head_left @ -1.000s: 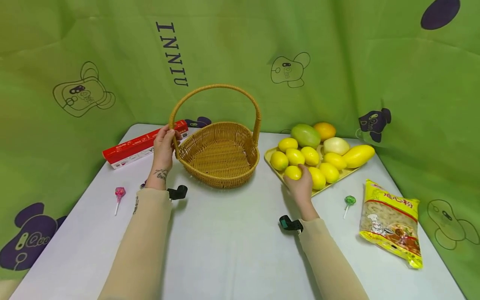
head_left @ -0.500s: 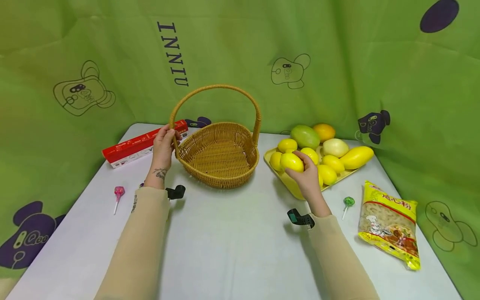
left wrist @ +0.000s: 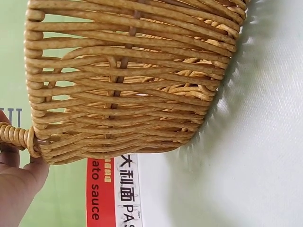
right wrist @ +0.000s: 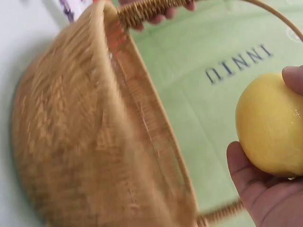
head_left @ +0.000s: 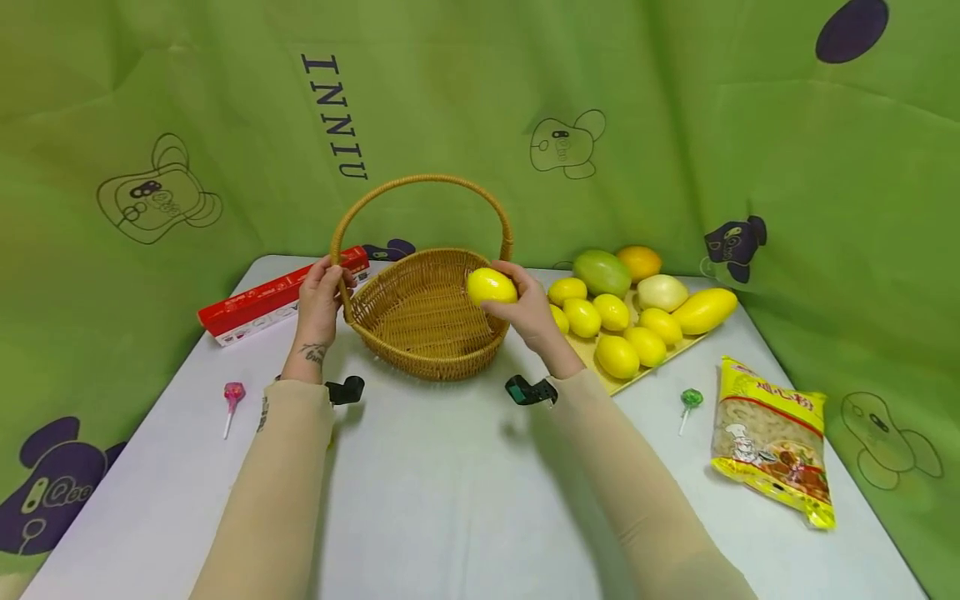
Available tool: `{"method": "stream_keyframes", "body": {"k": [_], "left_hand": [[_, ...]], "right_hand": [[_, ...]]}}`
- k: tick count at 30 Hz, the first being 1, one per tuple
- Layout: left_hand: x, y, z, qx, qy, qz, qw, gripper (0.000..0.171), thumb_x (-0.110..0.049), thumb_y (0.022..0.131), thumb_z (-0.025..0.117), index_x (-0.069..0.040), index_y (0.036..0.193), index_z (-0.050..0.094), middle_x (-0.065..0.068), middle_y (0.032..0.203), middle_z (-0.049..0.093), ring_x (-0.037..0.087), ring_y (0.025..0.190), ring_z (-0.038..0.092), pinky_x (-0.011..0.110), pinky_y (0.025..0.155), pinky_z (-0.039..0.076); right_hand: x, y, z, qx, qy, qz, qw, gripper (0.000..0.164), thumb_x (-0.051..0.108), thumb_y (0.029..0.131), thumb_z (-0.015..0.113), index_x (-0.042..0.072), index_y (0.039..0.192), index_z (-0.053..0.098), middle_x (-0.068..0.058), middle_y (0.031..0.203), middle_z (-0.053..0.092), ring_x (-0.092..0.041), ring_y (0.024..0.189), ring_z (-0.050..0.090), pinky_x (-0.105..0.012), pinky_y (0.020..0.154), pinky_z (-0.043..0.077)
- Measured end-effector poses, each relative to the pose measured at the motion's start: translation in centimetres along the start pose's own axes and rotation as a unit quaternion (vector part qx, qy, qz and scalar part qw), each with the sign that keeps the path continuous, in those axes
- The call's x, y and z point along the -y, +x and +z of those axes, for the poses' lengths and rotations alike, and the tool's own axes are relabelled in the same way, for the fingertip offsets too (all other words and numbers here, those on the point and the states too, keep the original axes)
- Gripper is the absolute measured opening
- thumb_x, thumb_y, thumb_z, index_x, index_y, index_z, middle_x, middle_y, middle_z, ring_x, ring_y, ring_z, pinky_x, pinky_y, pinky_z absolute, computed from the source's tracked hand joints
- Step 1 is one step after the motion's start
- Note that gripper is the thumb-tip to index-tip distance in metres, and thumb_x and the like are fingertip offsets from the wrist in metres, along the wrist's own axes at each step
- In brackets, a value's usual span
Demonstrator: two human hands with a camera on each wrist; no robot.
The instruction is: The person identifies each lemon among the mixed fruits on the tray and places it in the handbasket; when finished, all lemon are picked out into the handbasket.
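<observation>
My left hand (head_left: 319,302) grips the base of the handle on the left side of a wicker basket (head_left: 442,365). In the left wrist view, thumb and fingers close round the wrapped handle (left wrist: 15,134) beside the woven wall. My right hand (head_left: 534,310) pinches a yellow lemon (head_left: 491,286) above the basket's right rim. The right wrist view shows that lemon (right wrist: 270,124) between thumb and fingers, apart from the basket (right wrist: 85,127). To the right, a yellow tray (head_left: 626,383) bears several more lemons (head_left: 617,357), a green mango (head_left: 602,272) and other fruit.
A red box (head_left: 277,297) lies behind my left hand. One pink lollipop (head_left: 233,392) is at the left, a green lollipop (head_left: 690,400) at the right. A bag of pasta (head_left: 772,442) lies near the table's right edge. Green cloth (head_left: 450,100) hangs behind the table.
My right hand has lifted a lemon off the tray and carried it left to the basket's right rim. My left hand keeps its grip on the handle; the basket stands where it was.
</observation>
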State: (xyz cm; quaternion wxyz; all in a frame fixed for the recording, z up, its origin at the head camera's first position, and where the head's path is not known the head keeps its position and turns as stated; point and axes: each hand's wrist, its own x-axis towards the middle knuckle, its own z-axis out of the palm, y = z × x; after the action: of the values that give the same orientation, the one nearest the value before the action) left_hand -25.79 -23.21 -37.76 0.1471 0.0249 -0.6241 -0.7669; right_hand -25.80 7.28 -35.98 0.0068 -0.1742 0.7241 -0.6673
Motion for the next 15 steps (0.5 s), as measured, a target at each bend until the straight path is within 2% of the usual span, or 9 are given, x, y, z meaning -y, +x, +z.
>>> {"method": "stream_keyframes", "body": {"k": [5, 8, 11, 15], "left_hand": [[-0.1, 0.0, 0.1, 0.001, -0.001, 0.004, 1.0, 0.021, -0.022, 0.097, 0.047, -0.016, 0.116, 0.053, -0.001, 0.085, 0.056, 0.011, 0.083, 0.052, 0.027, 0.081, 0.042], [-0.1, -0.1, 0.0, -0.003, 0.007, 0.004, 1.0, 0.016, -0.021, 0.097, 0.046, -0.021, 0.111, 0.054, -0.002, 0.084, 0.056, 0.012, 0.083, 0.053, 0.027, 0.081, 0.043], [-0.1, -0.1, 0.0, -0.003, 0.008, 0.007, 0.9999, 0.015, -0.021, 0.097, 0.046, -0.022, 0.109, 0.055, -0.002, 0.084, 0.055, 0.012, 0.084, 0.052, 0.028, 0.081, 0.043], [0.0, -0.2, 0.0, 0.001, 0.006, 0.012, 0.9999, 0.014, -0.021, 0.097, 0.046, -0.022, 0.108, 0.055, -0.002, 0.084, 0.055, 0.013, 0.084, 0.052, 0.028, 0.081, 0.044]], "right_hand": [[0.3, 2.0, 3.8, 0.026, -0.007, 0.001, 1.0, 0.059, -0.002, 0.077, 0.068, 0.003, 0.131, 0.046, -0.012, 0.129, 0.049, -0.023, 0.106, 0.05, -0.035, 0.086, 0.044], [0.2, 2.8, 6.0, 0.044, -0.019, 0.012, 0.999, 0.059, 0.0, 0.076, 0.07, 0.006, 0.13, 0.047, -0.01, 0.129, 0.05, -0.022, 0.105, 0.051, -0.033, 0.086, 0.045], [0.1, 3.3, 7.9, 0.065, -0.031, 0.026, 0.997, 0.06, 0.003, 0.076, 0.071, 0.008, 0.131, 0.047, -0.008, 0.129, 0.05, -0.023, 0.105, 0.052, -0.031, 0.085, 0.045], [-0.1, 3.6, 9.4, 0.089, -0.023, 0.033, 0.995, 0.063, 0.003, 0.078, 0.069, 0.007, 0.134, 0.043, -0.009, 0.135, 0.047, -0.025, 0.118, 0.048, -0.032, 0.095, 0.043]]}}
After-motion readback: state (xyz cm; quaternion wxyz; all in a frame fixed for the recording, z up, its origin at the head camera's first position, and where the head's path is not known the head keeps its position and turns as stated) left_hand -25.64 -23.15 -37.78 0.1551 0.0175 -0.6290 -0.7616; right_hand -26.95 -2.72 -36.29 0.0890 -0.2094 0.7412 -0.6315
